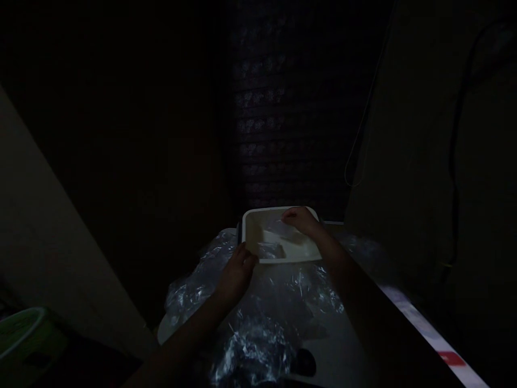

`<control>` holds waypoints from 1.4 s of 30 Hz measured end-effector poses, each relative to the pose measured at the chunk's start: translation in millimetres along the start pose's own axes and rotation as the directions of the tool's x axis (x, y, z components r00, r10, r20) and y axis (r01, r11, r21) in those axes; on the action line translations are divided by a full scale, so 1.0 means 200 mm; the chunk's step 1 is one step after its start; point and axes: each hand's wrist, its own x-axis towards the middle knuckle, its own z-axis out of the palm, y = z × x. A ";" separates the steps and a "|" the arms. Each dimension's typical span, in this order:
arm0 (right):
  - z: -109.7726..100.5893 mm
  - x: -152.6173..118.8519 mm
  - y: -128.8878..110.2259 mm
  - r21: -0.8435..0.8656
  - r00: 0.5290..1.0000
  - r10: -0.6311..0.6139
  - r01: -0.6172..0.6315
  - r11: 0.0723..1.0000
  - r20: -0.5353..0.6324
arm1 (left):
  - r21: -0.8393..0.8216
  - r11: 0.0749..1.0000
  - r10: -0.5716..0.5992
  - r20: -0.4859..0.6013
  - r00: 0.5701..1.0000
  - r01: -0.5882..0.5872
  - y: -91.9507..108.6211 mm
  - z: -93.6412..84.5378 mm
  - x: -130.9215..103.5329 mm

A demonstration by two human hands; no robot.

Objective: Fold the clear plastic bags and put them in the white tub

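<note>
A white rectangular basin stands at the far end of a table strewn with clear plastic bags. My right hand is over its far side, fingers pinched on a clear plastic bag that hangs into the basin. At the near left corner of the rim is my left hand, its fingers curled together; the dim light hides what they hold, if anything. Another piece of clear plastic lies inside the basin, close to the left fingertips.
Crumpled clear plastic covers much of the white table. A round black object sits at the near edge. A green tub is at lower left. A dark patterned curtain or shutter hangs behind; a cord dangles at right.
</note>
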 end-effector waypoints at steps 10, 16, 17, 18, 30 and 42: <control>0.18 -0.01 0.07 -0.202 0.962 0.029 0.027 0.979 0.271 | 0.014 0.999 0.032 0.045 0.998 -0.032 0.00 -0.04 -0.01; 0.28 -0.02 0.09 -0.287 0.949 0.080 0.012 0.958 0.305 | 0.021 0.999 0.029 0.050 0.998 -0.030 0.00 -0.05 0.00; 0.29 -0.02 0.09 -0.303 0.947 0.087 0.011 0.953 0.308 | 0.019 0.999 0.026 0.047 0.999 -0.027 0.00 -0.05 0.00; 0.30 -0.02 0.10 -0.318 0.946 0.094 0.010 0.948 0.310 | 0.020 1.000 0.023 0.044 0.999 -0.024 0.00 -0.05 0.00; 0.28 0.00 0.17 -0.470 0.978 0.139 -0.050 0.881 0.156 | 0.042 0.999 0.026 0.051 0.998 -0.028 -0.02 -0.04 0.03; 0.04 -0.07 0.09 -0.504 0.972 0.164 -0.059 0.862 0.166 | 0.080 0.993 -0.096 0.114 0.989 0.088 -0.07 0.00 0.20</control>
